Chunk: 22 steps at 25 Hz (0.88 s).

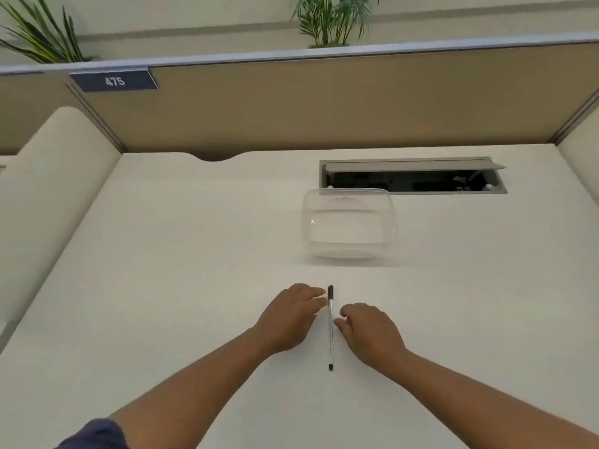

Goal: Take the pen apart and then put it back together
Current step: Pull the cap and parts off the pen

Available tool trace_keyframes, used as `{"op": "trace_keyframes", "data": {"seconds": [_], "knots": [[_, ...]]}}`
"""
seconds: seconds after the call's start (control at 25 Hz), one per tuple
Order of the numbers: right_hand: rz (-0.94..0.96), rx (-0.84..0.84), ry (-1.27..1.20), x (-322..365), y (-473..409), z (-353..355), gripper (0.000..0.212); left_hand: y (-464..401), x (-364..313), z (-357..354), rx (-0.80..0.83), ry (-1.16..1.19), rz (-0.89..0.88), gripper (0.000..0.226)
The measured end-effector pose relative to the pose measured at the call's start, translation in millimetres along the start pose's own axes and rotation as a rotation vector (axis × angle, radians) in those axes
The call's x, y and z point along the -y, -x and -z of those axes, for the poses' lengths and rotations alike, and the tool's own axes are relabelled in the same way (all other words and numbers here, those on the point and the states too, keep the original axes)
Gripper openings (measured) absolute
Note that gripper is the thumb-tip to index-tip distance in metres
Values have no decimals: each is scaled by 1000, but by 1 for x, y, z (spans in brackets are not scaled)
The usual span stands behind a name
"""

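A clear-barrelled pen [330,332] with a black cap at its far end and a black plug at its near end lies flat on the white desk [162,286], pointing away from me. My left hand [290,315] rests palm down just left of it, fingertips almost touching the capped end. My right hand [369,332] rests palm down just right of the barrel, fingers curled toward it. Neither hand holds the pen, which looks whole.
A clear plastic tub [348,222] stands beyond the pen. Behind it an open cable hatch [415,176] is sunk into the desk. A tan partition [324,102] with a "475" tag [115,81] closes the back; plants stand above it.
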State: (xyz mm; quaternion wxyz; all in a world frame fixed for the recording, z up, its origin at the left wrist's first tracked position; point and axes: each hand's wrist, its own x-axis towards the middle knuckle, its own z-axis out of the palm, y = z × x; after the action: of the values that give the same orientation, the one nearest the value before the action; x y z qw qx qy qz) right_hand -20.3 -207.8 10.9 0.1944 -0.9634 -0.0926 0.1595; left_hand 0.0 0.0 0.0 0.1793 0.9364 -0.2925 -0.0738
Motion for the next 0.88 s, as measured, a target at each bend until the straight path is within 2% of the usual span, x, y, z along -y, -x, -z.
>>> {"op": "trace_keyframes", "data": {"seconds": [0.08, 0.2, 0.32, 0.44, 0.64, 0.88], "knots": [[-39, 34, -45, -1, -1, -6, 41, -4, 4, -6, 12, -47, -56, 37], [-101, 120, -101, 1, 1, -13, 36, -11, 5, -13, 19, -105, -141, 35], [-119, 181, -117, 4, 1, -19, 40, -15, 7, -12, 58, -112, -200, 37], [-118, 215, -114, 5, 1, -25, 42, -23, 9, -9, 86, -141, -252, 25], [-119, 232, -118, 4, 4, -24, 24, -22, 14, -6, 105, -137, -294, 10], [-83, 224, -215, 3, 12, -10, 12, -2, 25, -2, 70, -68, -218, 22]]}}
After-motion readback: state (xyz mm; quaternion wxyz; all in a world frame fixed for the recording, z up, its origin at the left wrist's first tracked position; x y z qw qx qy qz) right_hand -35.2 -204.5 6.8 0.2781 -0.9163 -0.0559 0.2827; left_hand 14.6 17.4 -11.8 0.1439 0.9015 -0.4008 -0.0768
